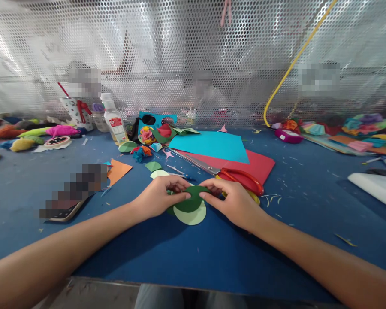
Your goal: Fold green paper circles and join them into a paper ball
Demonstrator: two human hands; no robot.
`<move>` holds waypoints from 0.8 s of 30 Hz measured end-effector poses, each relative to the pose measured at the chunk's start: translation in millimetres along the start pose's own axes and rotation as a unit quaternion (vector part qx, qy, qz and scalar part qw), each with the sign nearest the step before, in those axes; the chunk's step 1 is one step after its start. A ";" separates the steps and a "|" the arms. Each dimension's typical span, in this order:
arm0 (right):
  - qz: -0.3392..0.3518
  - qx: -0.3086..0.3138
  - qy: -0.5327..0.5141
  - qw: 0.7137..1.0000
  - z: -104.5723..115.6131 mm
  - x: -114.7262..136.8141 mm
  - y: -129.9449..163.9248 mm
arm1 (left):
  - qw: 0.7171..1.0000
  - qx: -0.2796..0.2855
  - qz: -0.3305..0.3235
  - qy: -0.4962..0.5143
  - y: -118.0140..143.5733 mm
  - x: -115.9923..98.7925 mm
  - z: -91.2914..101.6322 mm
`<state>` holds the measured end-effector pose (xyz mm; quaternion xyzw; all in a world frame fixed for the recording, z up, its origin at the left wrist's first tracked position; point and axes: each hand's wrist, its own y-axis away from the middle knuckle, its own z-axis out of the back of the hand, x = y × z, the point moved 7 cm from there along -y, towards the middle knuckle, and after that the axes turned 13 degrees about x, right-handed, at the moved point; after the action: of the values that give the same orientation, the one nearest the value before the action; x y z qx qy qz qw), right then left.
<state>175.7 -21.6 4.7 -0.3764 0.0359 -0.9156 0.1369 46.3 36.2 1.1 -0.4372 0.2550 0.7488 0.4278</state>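
My left hand and my right hand meet over a dark green paper circle, each pinching an edge of it with fingertips. Under it lies a pale green paper circle on the blue table. Red-handled scissors lie just behind my right hand, blades pointing back left. More pale green paper cut-outs rest behind my left hand.
Cyan paper and red paper lie behind the scissors. A glue bottle, paper flowers, an orange scrap and a phone sit to the left. Coloured paper piles and a white object are on the right. A perforated metal screen backs the table.
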 end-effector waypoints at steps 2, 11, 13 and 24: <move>0.001 -0.014 -0.013 1.000 1.7 -0.7 0.3 | 1.000 -0.001 0.008 0.021 0.2 1.3 -0.3; 0.006 -0.032 -0.018 0.999 5.9 -1.5 1.5 | 0.989 0.009 0.046 0.137 -2.0 8.5 -0.8; 0.017 -0.031 -0.015 0.999 5.7 0.0 2.0 | 0.980 0.005 0.055 0.190 -1.7 11.0 -1.7; 0.078 -0.044 -0.017 0.996 7.5 7.3 5.0 | 0.948 0.035 0.050 0.314 -1.7 9.6 -8.5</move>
<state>177.1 -28.2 14.2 -0.3938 0.1034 -0.8930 0.1918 49.1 34.7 -11.4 -0.6217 0.4237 0.5851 0.3027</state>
